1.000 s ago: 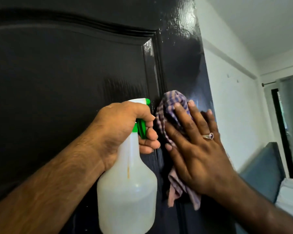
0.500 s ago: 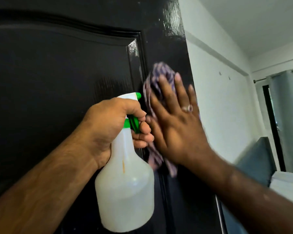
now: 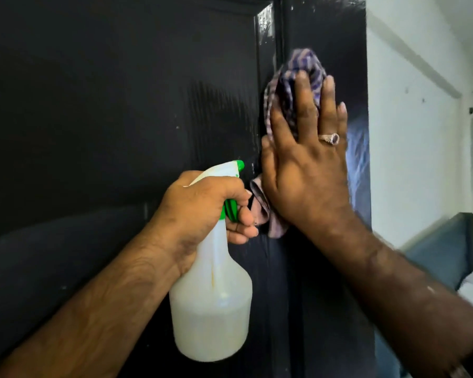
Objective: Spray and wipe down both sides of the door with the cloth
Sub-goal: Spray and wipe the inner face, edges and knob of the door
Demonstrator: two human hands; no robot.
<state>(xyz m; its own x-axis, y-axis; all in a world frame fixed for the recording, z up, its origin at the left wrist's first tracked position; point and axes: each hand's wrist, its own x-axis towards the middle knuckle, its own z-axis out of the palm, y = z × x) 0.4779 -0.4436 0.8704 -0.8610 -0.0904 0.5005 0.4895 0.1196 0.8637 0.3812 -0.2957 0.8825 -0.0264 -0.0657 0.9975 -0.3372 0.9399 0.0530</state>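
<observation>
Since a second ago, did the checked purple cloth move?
Yes. The checked purple cloth slid up the glossy black door, along its raised panel edge.

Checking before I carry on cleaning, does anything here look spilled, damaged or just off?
Nothing stands out. The right hand presses the cloth flat on the door; the left hand holds the spray bottle upright. No drips or damage show, only glossy wet streaks.

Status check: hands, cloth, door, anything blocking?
Left hand grips spray bottle, finger on trigger. Right hand flat, presses cloth on door near its right edge. Nothing blocking.
</observation>
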